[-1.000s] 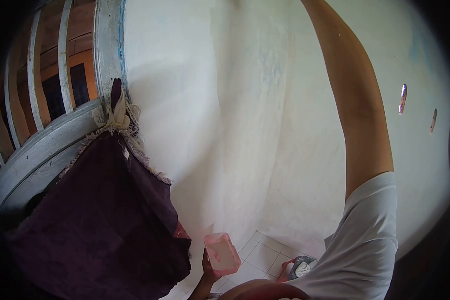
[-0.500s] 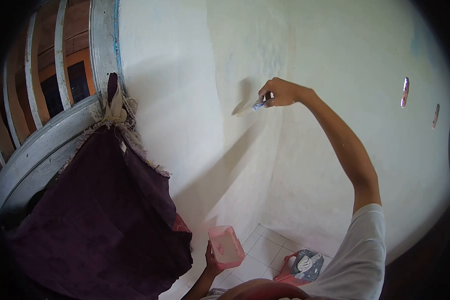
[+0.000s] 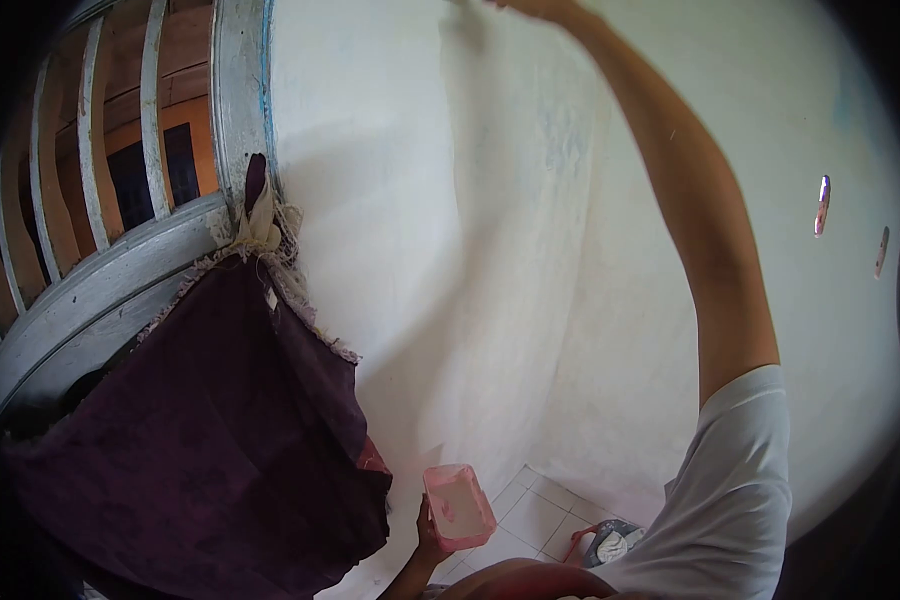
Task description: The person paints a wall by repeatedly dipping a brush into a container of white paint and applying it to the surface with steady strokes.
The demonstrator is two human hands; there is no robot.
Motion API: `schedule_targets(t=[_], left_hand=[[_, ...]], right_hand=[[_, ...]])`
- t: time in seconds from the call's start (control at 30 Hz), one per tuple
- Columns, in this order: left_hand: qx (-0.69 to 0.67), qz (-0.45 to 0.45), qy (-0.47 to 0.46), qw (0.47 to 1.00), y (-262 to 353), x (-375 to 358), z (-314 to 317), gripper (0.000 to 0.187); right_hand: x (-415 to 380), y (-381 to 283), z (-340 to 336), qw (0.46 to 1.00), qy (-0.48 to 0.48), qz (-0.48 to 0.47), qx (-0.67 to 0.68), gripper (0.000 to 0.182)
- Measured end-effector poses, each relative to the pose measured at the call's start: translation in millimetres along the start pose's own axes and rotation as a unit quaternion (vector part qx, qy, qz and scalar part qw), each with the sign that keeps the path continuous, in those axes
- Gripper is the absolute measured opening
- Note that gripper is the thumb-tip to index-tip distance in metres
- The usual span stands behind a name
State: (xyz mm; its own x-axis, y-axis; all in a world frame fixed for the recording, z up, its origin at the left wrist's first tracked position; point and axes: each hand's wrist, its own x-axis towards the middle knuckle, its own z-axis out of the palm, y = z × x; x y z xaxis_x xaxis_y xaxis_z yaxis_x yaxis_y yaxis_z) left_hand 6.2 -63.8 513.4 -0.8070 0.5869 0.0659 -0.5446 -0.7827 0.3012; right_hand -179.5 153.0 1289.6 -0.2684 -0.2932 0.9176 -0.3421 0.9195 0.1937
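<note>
We reach up with our right arm (image 3: 705,200), which stretches high along the wall (image 3: 390,200). Our right hand (image 3: 538,6) is at the very top edge of the view and mostly cut off, so we cannot tell how its fingers stand or what they hold. A soft shadow (image 3: 470,50) falls on the wall just below and to the left of it in view.

Low down, our left hand (image 3: 430,532) grips a pink container (image 3: 458,506) by its side, with the fingers and palm against the outer wall of it. The container is open at the top, tilted toward us, and holds something whitish with a pinkish patch in it. We see it above the tiled floor (image 3: 535,515), near the foot of the wall.

The wall is brighter white at the left and duller toward the corner (image 3: 582,250), where faint bluish patches show. On the wall to the right of the corner are two narrow marks (image 3: 822,207), one shiny, one dull.

At our left, a dark purple cloth (image 3: 240,420) with a frayed edge hangs bunched from the grey window frame (image 3: 238,110), beside the upright bars (image 3: 151,110). On the floor near our light sleeve (image 3: 730,470) lies a grey and red bundle (image 3: 607,540) with something white on it, partly hidden by the sleeve.
</note>
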Motion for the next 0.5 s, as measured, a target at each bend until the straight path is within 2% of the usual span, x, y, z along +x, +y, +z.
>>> schedule_targets(t=[0.07, 0.17, 0.23, 0.3, 0.33, 0.4, 0.5], left_hand=[[-0.014, -0.001, 0.022, 1.0, -2.9, -7.3, -2.8, 0.068], [0.022, 0.01, 0.018, 1.0, -2.5, -5.6, 9.4, 0.068], [0.028, -0.011, 0.002, 1.0, -3.6, -7.1, 9.1, 0.069], [0.045, -0.017, -0.01, 0.999, -4.4, -9.5, 19.0, 0.069], [0.062, -0.017, -0.018, 0.998, -4.2, -9.3, 23.3, 0.07], [0.043, -0.025, -0.027, 0.998, -7.6, -8.5, 15.9, 0.071], [0.039, -0.024, -0.023, 0.999, -7.9, -13.3, 21.2, 0.072]], right_hand=[[-45.0, -3.2, 52.0, 0.998, 0.04, -0.048, 0.017, 0.034], [-159.9, -27.8, 48.5, 0.989, -0.036, -0.056, 0.133, 0.024], [-214.4, -39.6, 35.1, 0.969, -0.213, -0.047, 0.119, 0.017], [-242.7, -46.9, 24.8, 0.916, -0.377, -0.042, 0.13, 0.017], [-239.2, -43.5, 24.2, 0.917, -0.376, -0.041, 0.127, 0.017], [-213.5, -28.3, 30.4, 0.89, -0.415, -0.155, 0.105, 0.019], [-112.4, -6.3, -3.4, 0.946, -0.262, -0.189, 0.034, 0.025]])
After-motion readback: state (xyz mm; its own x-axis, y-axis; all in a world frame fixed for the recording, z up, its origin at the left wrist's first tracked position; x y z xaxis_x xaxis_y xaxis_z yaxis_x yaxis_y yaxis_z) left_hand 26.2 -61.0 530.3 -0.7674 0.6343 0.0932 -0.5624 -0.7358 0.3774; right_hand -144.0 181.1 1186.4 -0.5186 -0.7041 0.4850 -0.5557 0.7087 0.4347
